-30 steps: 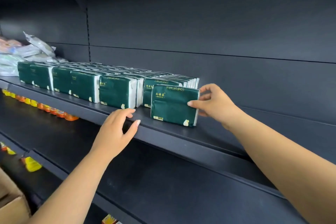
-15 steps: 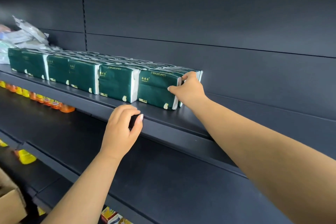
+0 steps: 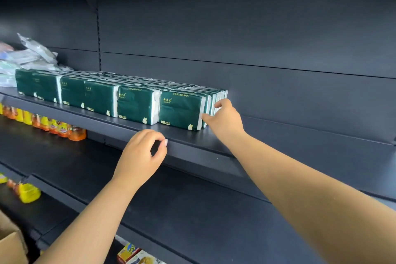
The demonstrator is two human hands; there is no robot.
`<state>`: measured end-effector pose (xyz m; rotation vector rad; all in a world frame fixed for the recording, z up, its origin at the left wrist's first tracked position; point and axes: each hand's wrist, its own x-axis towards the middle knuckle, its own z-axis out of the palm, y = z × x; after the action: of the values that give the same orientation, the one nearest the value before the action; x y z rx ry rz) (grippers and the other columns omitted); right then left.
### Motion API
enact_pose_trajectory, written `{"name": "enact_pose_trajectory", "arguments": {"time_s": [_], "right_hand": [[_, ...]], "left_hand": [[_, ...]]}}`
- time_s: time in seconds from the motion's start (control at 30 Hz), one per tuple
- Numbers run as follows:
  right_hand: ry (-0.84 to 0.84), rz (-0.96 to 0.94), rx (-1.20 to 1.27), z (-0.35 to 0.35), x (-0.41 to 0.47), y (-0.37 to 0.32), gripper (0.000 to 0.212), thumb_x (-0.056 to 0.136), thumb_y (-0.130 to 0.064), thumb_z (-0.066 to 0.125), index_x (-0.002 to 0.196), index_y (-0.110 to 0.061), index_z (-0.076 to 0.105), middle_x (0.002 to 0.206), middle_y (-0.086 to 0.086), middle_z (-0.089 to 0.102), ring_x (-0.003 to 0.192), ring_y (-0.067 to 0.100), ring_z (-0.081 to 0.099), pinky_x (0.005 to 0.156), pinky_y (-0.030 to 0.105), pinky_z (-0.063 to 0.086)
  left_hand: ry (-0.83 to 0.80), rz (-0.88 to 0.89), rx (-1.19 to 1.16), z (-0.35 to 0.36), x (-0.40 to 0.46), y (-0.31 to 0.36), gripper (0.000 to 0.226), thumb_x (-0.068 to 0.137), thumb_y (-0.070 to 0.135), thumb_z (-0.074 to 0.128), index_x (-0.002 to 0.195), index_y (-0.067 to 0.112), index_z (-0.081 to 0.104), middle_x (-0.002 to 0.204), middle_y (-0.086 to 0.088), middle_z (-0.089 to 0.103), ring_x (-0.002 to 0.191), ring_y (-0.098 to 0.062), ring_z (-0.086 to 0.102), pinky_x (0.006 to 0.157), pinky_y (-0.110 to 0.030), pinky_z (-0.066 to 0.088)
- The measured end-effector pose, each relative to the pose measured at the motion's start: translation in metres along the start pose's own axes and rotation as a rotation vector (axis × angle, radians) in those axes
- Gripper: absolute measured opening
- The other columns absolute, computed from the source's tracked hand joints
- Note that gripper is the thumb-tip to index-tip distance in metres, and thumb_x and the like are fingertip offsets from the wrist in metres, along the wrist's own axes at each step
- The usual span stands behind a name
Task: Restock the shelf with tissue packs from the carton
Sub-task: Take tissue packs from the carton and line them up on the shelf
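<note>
Clear plastic bags (image 3: 32, 53) heaped at 10 o'clock. Orange and yellow bottles (image 3: 49, 124) rowed at 9. Yellow pouch (image 3: 29, 193) at 8. Colourful boxes (image 3: 132, 253) at 6.

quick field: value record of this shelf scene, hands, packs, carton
shelf: dark metal shelf
tissue packs: green tissue packs in a row along its front
right hand: right hand touches the right end of the row
left hand: left hand loosely curled at the shelf edge, holding nothing
carton: carton corner at lower left
below: orange and yellow packets
</note>
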<state>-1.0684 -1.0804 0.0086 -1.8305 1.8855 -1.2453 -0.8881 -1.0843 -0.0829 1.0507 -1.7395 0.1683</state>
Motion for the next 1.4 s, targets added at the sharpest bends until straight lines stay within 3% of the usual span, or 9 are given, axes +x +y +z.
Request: {"name": "enact_pose_trajectory", "arguments": {"time_s": [0.13, 0.3, 0.7, 0.97, 1.07, 1.17, 1.3, 1.4], "right_hand": [[0.012, -0.063, -0.145, -0.023, -0.050, 0.005, 0.030, 0.092, -0.028, 0.056, 0.116, -0.010, 0.053, 0.119, 0.005, 0.052, 0.089, 0.016, 0.046, 0.074, 0.024, 0.035], [0.005, -0.135, -0.310, -0.046, -0.134, 0.012, 0.033, 0.094, -0.032, 0.052, 0.119, -0.011, 0.054, 0.122, 0.004, 0.052, 0.108, 0.023, 0.053, 0.083, 0.028, 0.041], [-0.163, -0.189, -0.657, -0.039, -0.326, 0.052, 0.040, 0.099, -0.041, 0.036, 0.123, -0.014, 0.053, 0.121, 0.004, 0.054, 0.115, 0.025, 0.047, 0.086, 0.033, 0.042], [-0.348, -0.112, -0.642, 0.034, -0.393, 0.053, 0.042, 0.097, -0.041, 0.035, 0.105, -0.013, 0.065, 0.114, 0.007, 0.058, 0.112, 0.027, 0.048, 0.082, 0.030, 0.040], [-0.410, -0.055, -0.628, 0.080, -0.411, 0.049, 0.038, 0.096, -0.039, 0.037, 0.105, -0.013, 0.064, 0.110, 0.007, 0.060, 0.109, 0.028, 0.051, 0.076, 0.029, 0.041], [-0.477, 0.045, -0.600, 0.130, -0.429, 0.041, 0.037, 0.097, -0.036, 0.036, 0.102, -0.013, 0.064, 0.102, 0.007, 0.063, 0.102, 0.026, 0.055, 0.072, 0.029, 0.040], [-0.535, 0.230, -0.526, 0.200, -0.444, 0.028, 0.036, 0.097, -0.039, 0.039, 0.102, -0.015, 0.065, 0.103, 0.004, 0.066, 0.098, 0.023, 0.059, 0.072, 0.027, 0.041], [-0.553, 0.399, -0.449, 0.241, -0.453, 0.024, 0.037, 0.097, -0.040, 0.039, 0.098, -0.016, 0.067, 0.097, 0.002, 0.065, 0.094, 0.020, 0.060, 0.074, 0.026, 0.044]], "left_hand": [[-0.025, 0.115, 0.067, -0.020, -0.016, 0.032, 0.040, 0.081, 0.038, 0.036, 0.077, 0.010, 0.065, 0.076, 0.007, 0.060, 0.075, -0.017, 0.055, 0.070, -0.029, 0.039], [-0.099, 0.202, 0.199, -0.056, -0.050, 0.075, 0.036, 0.081, 0.034, 0.039, 0.066, 0.012, 0.064, 0.066, 0.005, 0.063, 0.069, -0.024, 0.061, 0.068, -0.032, 0.044], [-0.367, 0.265, 0.318, -0.156, -0.189, 0.129, 0.035, 0.080, 0.034, 0.040, 0.063, 0.013, 0.063, 0.063, 0.002, 0.063, 0.063, -0.025, 0.061, 0.058, -0.035, 0.050], [-0.519, 0.171, 0.339, -0.192, -0.272, 0.065, 0.033, 0.077, 0.035, 0.040, 0.061, 0.017, 0.063, 0.058, 0.007, 0.060, 0.058, -0.023, 0.059, 0.054, -0.029, 0.048], [-0.570, 0.131, 0.336, -0.206, -0.293, 0.029, 0.034, 0.077, 0.036, 0.039, 0.060, 0.020, 0.063, 0.058, 0.009, 0.061, 0.056, -0.019, 0.060, 0.049, -0.021, 0.044], [-0.616, 0.103, 0.335, -0.219, -0.313, -0.015, 0.033, 0.075, 0.034, 0.038, 0.058, 0.020, 0.063, 0.056, 0.011, 0.061, 0.054, -0.015, 0.060, 0.042, -0.011, 0.030], [-0.752, 0.039, 0.250, -0.225, -0.340, -0.085, 0.034, 0.076, 0.032, 0.038, 0.060, 0.018, 0.064, 0.058, 0.010, 0.062, 0.054, -0.016, 0.059, 0.045, -0.015, 0.040], [-0.840, 0.028, 0.208, -0.227, -0.351, -0.120, 0.034, 0.075, 0.032, 0.037, 0.059, 0.019, 0.064, 0.057, 0.011, 0.062, 0.052, -0.014, 0.059, 0.046, -0.015, 0.040]]}}
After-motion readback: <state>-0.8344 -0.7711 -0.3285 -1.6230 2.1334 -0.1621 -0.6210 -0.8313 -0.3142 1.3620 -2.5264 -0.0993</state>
